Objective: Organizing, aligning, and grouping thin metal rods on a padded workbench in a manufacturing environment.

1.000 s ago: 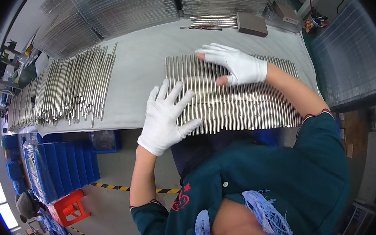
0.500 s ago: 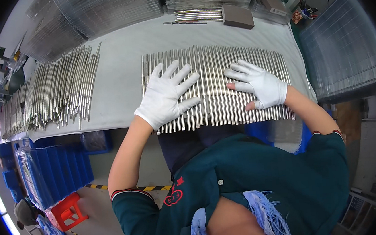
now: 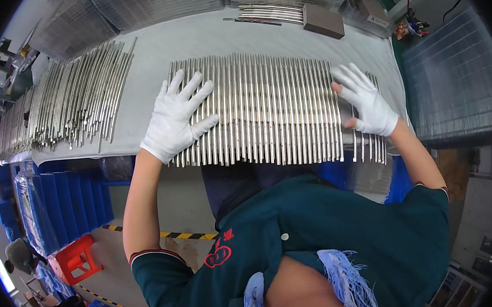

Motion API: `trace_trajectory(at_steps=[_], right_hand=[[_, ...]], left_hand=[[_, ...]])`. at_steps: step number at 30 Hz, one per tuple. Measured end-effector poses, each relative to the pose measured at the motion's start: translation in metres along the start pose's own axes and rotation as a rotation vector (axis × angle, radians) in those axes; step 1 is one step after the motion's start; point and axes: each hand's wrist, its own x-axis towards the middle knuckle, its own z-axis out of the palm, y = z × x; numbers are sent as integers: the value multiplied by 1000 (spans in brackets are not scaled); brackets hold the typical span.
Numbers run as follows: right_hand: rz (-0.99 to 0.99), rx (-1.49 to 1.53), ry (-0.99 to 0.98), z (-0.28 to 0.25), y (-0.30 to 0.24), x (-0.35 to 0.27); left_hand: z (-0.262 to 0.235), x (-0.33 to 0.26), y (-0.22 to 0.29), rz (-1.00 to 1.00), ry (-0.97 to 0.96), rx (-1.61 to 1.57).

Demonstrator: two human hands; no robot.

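A row of slim silvery metal rods (image 3: 265, 111) lies side by side across the table in front of me, their near ends at the front edge. My left hand (image 3: 174, 117), in a white glove, rests with spread fingers on the left end of the row. At the right end, my right hand (image 3: 370, 103) has its gloved fingers stretched out over a few rods that stand apart from the main row by a small gap. Its thumb and one finger poke bare through the glove. Neither hand grips a rod.
A loose heap of similar rods (image 3: 77, 98) covers the table's left side. Farther back lie a few more rods (image 3: 272, 14) and a brown-grey block (image 3: 323, 21). Stacks of clear plastic trays (image 3: 157, 6) line the far edge. A red stool (image 3: 75, 259) stands on the floor at left.
My hands have moved apart, left hand leftward and right hand rightward. The row now reaches farther left, and a gap has opened between its main part and a few rods on the right.
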Motion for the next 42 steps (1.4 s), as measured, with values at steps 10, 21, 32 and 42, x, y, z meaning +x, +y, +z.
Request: trace_trajectory(at_steps=[10, 21, 32, 42], right_hand=[[-6, 12, -93, 11, -21, 9], [-326, 333, -156, 26, -83, 32], [-33, 245, -51, -2, -27, -43], [-131, 233, -178, 1, -21, -9]], left_hand=[[-4, 1, 6, -9, -18, 31], [-15, -20, 100, 18, -157, -75], [-3, -24, 94, 8, -141, -26], [-9, -28, 79, 18, -66, -153]])
